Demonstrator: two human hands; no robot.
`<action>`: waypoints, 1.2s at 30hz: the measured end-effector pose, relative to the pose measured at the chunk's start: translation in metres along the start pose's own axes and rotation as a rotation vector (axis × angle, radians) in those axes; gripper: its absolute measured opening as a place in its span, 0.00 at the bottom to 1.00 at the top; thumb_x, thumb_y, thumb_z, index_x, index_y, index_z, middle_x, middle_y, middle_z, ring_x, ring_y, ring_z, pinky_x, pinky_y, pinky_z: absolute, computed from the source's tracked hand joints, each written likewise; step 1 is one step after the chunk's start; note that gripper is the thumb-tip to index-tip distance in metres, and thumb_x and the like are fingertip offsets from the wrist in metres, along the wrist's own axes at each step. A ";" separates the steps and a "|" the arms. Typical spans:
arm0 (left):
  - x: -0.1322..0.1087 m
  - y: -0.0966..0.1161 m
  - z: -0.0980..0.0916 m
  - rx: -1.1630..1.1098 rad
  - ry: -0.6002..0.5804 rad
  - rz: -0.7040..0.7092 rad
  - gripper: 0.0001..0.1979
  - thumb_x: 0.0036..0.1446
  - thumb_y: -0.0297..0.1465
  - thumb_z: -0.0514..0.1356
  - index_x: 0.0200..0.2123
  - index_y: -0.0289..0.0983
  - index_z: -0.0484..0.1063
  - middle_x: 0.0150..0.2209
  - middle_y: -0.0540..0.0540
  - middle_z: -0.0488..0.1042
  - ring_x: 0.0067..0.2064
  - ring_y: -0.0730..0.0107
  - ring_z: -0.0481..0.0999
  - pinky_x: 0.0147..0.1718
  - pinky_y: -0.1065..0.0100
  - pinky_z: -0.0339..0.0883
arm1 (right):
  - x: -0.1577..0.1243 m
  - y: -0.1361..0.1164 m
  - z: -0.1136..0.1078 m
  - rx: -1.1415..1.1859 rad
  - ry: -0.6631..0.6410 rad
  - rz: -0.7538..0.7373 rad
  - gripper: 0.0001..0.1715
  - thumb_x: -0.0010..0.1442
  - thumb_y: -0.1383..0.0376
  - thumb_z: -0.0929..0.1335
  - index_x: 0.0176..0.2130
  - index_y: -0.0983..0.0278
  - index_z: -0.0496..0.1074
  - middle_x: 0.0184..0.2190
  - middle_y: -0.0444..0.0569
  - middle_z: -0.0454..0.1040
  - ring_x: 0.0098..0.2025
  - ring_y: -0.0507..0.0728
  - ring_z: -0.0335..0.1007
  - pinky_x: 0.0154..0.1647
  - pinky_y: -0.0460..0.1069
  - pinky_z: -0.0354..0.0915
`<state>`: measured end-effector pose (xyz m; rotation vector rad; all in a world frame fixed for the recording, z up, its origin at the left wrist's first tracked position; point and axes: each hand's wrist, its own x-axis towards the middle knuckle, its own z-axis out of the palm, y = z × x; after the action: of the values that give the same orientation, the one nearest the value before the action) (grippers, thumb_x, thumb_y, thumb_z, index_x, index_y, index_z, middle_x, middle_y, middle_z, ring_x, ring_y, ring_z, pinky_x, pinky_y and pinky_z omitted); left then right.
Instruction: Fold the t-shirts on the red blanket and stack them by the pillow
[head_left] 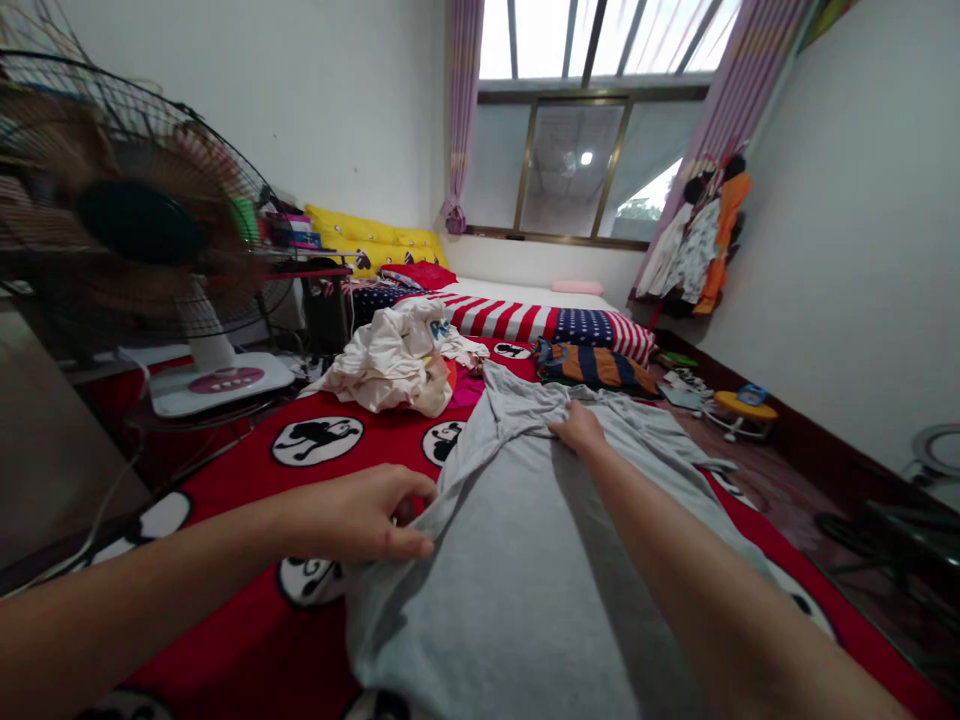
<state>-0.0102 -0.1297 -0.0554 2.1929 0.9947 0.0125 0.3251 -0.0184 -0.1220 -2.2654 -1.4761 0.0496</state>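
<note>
A light grey shirt [517,540] lies spread over a red blanket with round black-and-white monkey patches [318,440]. My left hand [367,512] pinches the shirt's left edge between thumb and fingers. Farther up the cloth, my right hand [579,425] grips a fold near the bunched upper end, its fingertips partly hidden by the hand itself. Beyond the shirt on the left sits a crumpled pile of cream-white clothes [394,360]. A folded striped garment in orange and navy [596,368] rests just past the shirt's far end.
At the left a fan [139,220] with blurred blades stands on a white base. A stars-and-stripes cover [510,318] lies at the back below the window. Clothes [701,245] hang by the right wall, with a small yellow stool [745,406] on the floor there.
</note>
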 end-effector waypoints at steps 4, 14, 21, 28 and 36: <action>0.008 0.023 0.003 -0.250 -0.079 -0.018 0.18 0.52 0.42 0.59 0.43 0.36 0.72 0.32 0.49 0.74 0.29 0.71 0.69 0.22 0.75 0.55 | 0.014 -0.004 -0.010 0.004 0.033 -0.062 0.14 0.48 0.69 0.69 0.37 0.63 0.79 0.38 0.52 0.80 0.44 0.60 0.74 0.39 0.47 0.64; 0.037 0.089 0.023 0.086 -0.435 0.141 0.21 0.54 0.42 0.61 0.49 0.39 0.75 0.31 0.44 0.79 0.28 0.64 0.75 0.20 0.71 0.61 | 0.021 0.037 -0.031 -0.074 0.104 -0.087 0.16 0.53 0.64 0.66 0.39 0.64 0.79 0.38 0.53 0.79 0.43 0.60 0.74 0.36 0.47 0.61; 0.149 0.063 0.008 0.216 0.114 0.299 0.16 0.60 0.38 0.55 0.43 0.36 0.78 0.37 0.41 0.80 0.38 0.61 0.79 0.38 0.66 0.69 | 0.002 0.060 -0.001 -0.049 0.132 -0.042 0.32 0.64 0.47 0.55 0.43 0.63 0.76 0.39 0.54 0.78 0.41 0.60 0.74 0.33 0.48 0.59; 0.226 -0.012 0.035 0.345 0.476 0.103 0.33 0.63 0.40 0.51 0.67 0.31 0.49 0.68 0.30 0.47 0.68 0.50 0.48 0.63 0.53 0.48 | 0.048 0.059 -0.010 -0.078 0.025 0.001 0.18 0.59 0.56 0.63 0.38 0.63 0.78 0.37 0.54 0.79 0.41 0.60 0.74 0.35 0.48 0.61; 0.225 -0.017 0.042 0.367 0.502 0.118 0.31 0.64 0.43 0.49 0.66 0.37 0.53 0.69 0.33 0.45 0.69 0.50 0.44 0.65 0.51 0.43 | 0.077 0.017 0.011 -0.062 0.023 -0.129 0.23 0.52 0.59 0.69 0.48 0.62 0.75 0.41 0.53 0.79 0.42 0.60 0.74 0.39 0.48 0.62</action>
<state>0.1486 0.0007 -0.1580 2.6544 1.2069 0.4919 0.3702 0.0474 -0.1222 -2.2056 -1.6286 -0.0613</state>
